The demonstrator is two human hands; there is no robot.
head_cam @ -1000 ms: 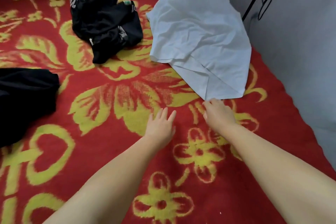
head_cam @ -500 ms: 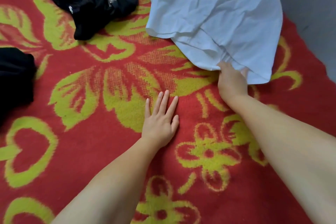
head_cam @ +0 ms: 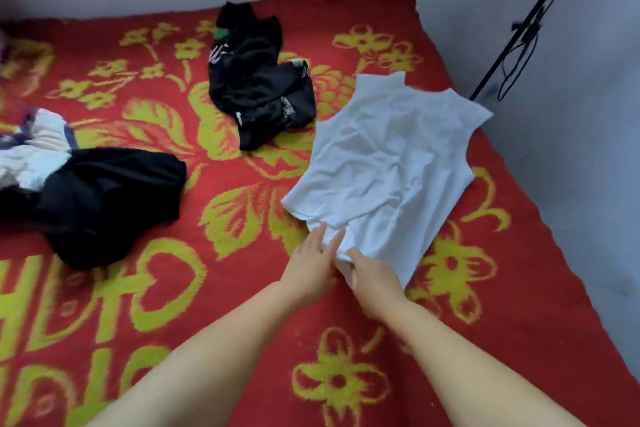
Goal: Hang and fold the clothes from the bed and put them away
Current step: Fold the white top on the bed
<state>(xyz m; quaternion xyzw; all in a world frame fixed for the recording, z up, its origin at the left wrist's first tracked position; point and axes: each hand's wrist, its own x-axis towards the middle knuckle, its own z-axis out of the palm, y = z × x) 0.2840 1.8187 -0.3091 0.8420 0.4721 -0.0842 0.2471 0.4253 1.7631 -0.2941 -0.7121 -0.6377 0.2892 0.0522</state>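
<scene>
A white sleeveless top (head_cam: 391, 163) lies spread flat on the red and yellow flowered blanket (head_cam: 173, 288), neck end toward the wall. My right hand (head_cam: 372, 276) grips the near hem corner of the top. My left hand (head_cam: 310, 265) lies beside it with straight fingers, the fingertips touching the hem. A crumpled black garment with white print (head_cam: 259, 94) sits farther back. Another black garment (head_cam: 104, 198) is bunched at the left.
A white and purple garment (head_cam: 33, 149) lies at the left edge, partly under the black one. Grey walls close the bed at the back and right. A black pole with hanging cords (head_cam: 526, 24) leans in the right corner.
The white top has been pulled out flat, toward me. My left hand moved from the bare blanket to the hem, next to my right hand. The view has tilted up.
</scene>
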